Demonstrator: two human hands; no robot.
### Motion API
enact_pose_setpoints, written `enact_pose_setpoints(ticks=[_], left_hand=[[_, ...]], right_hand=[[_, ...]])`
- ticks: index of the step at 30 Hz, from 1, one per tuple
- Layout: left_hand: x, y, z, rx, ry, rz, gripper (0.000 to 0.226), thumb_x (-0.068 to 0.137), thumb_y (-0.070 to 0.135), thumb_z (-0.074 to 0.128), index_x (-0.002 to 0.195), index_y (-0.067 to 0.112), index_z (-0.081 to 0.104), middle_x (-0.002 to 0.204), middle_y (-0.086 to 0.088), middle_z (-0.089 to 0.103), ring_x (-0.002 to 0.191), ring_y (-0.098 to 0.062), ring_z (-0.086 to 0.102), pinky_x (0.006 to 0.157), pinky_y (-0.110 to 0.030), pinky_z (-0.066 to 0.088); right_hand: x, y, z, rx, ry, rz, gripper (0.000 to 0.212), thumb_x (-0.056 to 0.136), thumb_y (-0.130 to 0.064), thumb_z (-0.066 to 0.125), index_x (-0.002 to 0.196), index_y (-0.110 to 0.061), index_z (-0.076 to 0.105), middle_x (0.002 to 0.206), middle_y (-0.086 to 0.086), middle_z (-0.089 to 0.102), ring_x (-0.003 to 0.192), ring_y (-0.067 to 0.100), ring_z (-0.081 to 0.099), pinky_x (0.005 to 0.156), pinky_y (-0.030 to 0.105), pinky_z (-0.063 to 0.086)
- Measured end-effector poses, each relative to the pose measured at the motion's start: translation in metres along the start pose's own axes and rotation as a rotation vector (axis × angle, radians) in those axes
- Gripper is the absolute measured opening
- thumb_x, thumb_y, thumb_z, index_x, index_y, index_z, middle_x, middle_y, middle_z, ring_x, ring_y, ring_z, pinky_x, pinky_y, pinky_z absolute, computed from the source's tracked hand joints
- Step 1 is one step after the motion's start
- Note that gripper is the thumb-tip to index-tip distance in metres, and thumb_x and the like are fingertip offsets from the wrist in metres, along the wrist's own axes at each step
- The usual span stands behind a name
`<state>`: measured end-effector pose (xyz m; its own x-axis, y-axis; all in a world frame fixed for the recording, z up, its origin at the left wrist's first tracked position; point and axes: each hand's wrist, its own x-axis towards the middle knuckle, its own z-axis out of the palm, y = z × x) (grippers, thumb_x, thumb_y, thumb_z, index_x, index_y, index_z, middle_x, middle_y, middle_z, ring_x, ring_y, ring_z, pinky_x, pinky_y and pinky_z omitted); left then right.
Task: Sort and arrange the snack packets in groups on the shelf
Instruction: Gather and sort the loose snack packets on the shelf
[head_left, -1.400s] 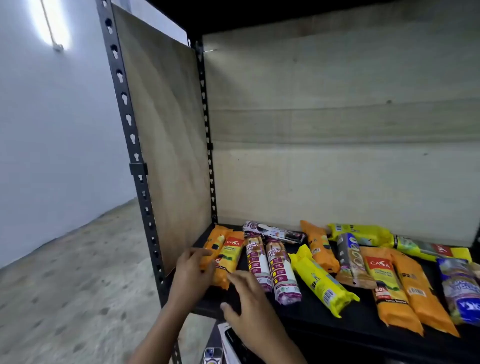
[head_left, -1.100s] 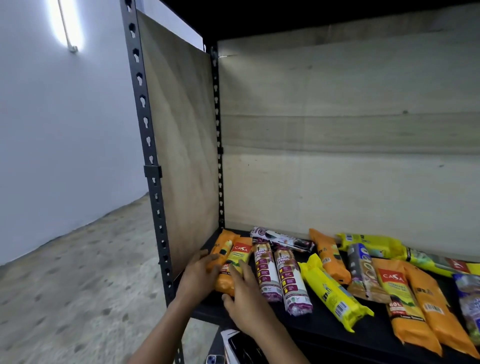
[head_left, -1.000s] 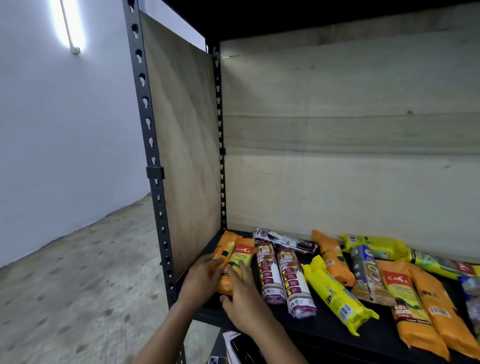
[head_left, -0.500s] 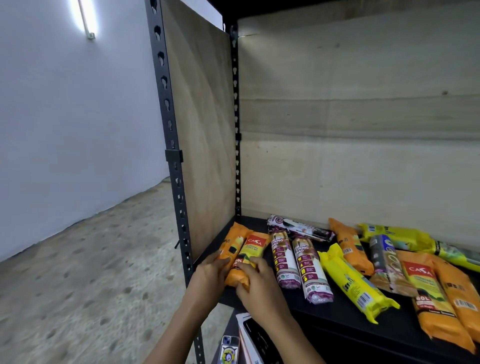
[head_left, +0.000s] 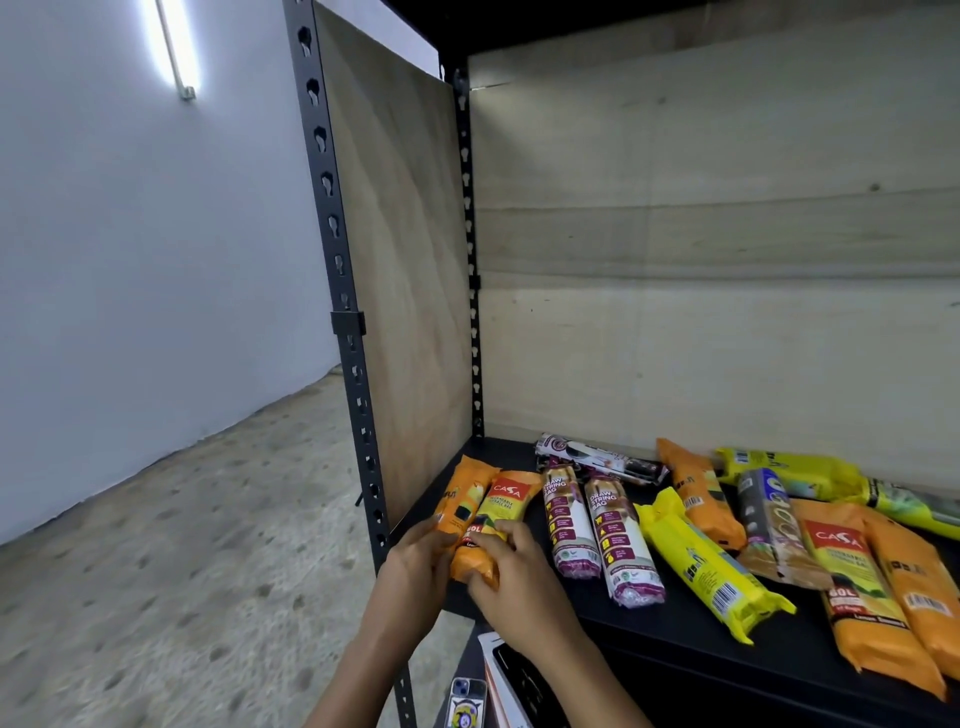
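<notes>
Both hands, left hand and right hand, fingers closed around orange packets, lower centre of frame, on black shelf.

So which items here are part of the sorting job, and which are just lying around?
Job:
left hand
right hand
two orange packets
two Draw String rolls
yellow packet
shelf

Lying about:
phone
tube light
</notes>
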<state>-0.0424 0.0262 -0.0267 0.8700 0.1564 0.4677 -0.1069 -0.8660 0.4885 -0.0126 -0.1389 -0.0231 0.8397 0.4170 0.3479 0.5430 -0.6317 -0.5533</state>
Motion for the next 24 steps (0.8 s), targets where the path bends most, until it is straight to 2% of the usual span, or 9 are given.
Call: enact_pose_setpoints(ticks=[4, 6, 9, 10, 11, 13, 15, 17, 24], left_hand=[[0.001, 0.001, 0.003, -0.017, 0.012, -0.014, 0.022, 0.093, 0.013, 0.062, 0.113, 0.018, 0.072, 0.135, 0.000, 0.059, 0.112, -0.011, 0.061, 0.077, 0.004, 0.035], [0.001, 0.003, 0.005, -0.003, 0.041, -0.023, 0.021, 0.093, 0.014, 0.061, 0.111, 0.019, 0.072, 0.134, 0.000, 0.059, 0.115, -0.014, 0.060, 0.085, -0.003, 0.039], [0.003, 0.015, 0.011, 0.041, 0.144, 0.045, 0.021, 0.090, 0.016, 0.064, 0.108, 0.023, 0.073, 0.128, -0.001, 0.063, 0.128, -0.026, 0.053, 0.104, -0.044, 0.046], [0.004, 0.023, 0.013, 0.027, 0.161, 0.065, 0.020, 0.091, 0.018, 0.063, 0.108, 0.024, 0.073, 0.129, 0.000, 0.062, 0.131, -0.025, 0.050, 0.105, -0.050, 0.045], [0.005, 0.031, 0.014, -0.012, 0.161, 0.078, 0.019, 0.093, 0.021, 0.062, 0.109, 0.024, 0.072, 0.130, 0.002, 0.061, 0.131, -0.022, 0.050, 0.104, -0.047, 0.045], [0.007, 0.046, 0.020, -0.091, 0.140, 0.089, 0.018, 0.095, 0.025, 0.061, 0.109, 0.023, 0.071, 0.130, 0.006, 0.059, 0.124, -0.014, 0.052, 0.098, -0.026, 0.044], [0.011, 0.062, 0.023, -0.130, 0.130, 0.124, 0.018, 0.095, 0.025, 0.061, 0.110, 0.022, 0.071, 0.127, 0.007, 0.060, 0.117, -0.009, 0.054, 0.089, -0.005, 0.034], [0.013, 0.079, 0.027, -0.165, 0.092, 0.173, 0.020, 0.096, 0.021, 0.059, 0.112, 0.021, 0.070, 0.122, 0.009, 0.060, 0.111, -0.005, 0.056, 0.086, 0.002, 0.031], [0.027, 0.128, 0.053, -0.248, 0.002, 0.279, 0.027, 0.097, 0.027, 0.053, 0.122, 0.025, 0.062, 0.126, 0.009, 0.058, 0.118, -0.006, 0.052, 0.098, -0.021, 0.044]], right_hand=[[0.000, 0.002, -0.007, 0.051, -0.055, 0.016, 0.050, 0.096, -0.042, 0.054, 0.144, -0.032, 0.046, 0.155, -0.007, 0.025, 0.138, 0.015, 0.035, 0.108, 0.031, 0.041], [-0.001, 0.005, -0.011, 0.081, -0.044, 0.018, 0.050, 0.096, -0.043, 0.053, 0.144, -0.032, 0.047, 0.153, -0.009, 0.029, 0.137, 0.012, 0.036, 0.108, 0.030, 0.040], [-0.001, 0.013, -0.023, 0.106, 0.081, 0.035, 0.045, 0.097, -0.044, 0.052, 0.139, -0.028, 0.052, 0.141, -0.009, 0.044, 0.126, 0.008, 0.045, 0.100, 0.025, 0.044], [-0.001, 0.015, -0.029, 0.112, 0.131, 0.049, 0.043, 0.097, -0.044, 0.052, 0.137, -0.028, 0.054, 0.136, -0.009, 0.049, 0.122, 0.007, 0.049, 0.097, 0.025, 0.047], [-0.001, 0.017, -0.035, 0.120, 0.176, 0.056, 0.042, 0.097, -0.044, 0.052, 0.135, -0.028, 0.055, 0.133, -0.009, 0.052, 0.118, 0.007, 0.052, 0.095, 0.026, 0.049], [-0.003, 0.020, -0.048, 0.134, 0.252, 0.049, 0.039, 0.096, -0.041, 0.054, 0.132, -0.028, 0.058, 0.127, -0.010, 0.057, 0.114, 0.005, 0.054, 0.093, 0.024, 0.050], [-0.007, 0.023, -0.063, 0.120, 0.303, 0.046, 0.034, 0.096, -0.035, 0.057, 0.129, -0.025, 0.061, 0.125, -0.010, 0.059, 0.116, 0.007, 0.054, 0.091, 0.016, 0.041], [-0.012, 0.029, -0.080, 0.082, 0.330, 0.058, 0.034, 0.096, -0.035, 0.058, 0.129, -0.027, 0.062, 0.128, -0.011, 0.059, 0.120, 0.009, 0.052, 0.092, 0.016, 0.038], [-0.032, 0.061, -0.127, 0.028, 0.368, 0.109, 0.034, 0.097, -0.037, 0.057, 0.130, -0.029, 0.060, 0.129, -0.013, 0.058, 0.118, 0.007, 0.054, 0.092, 0.021, 0.044]])
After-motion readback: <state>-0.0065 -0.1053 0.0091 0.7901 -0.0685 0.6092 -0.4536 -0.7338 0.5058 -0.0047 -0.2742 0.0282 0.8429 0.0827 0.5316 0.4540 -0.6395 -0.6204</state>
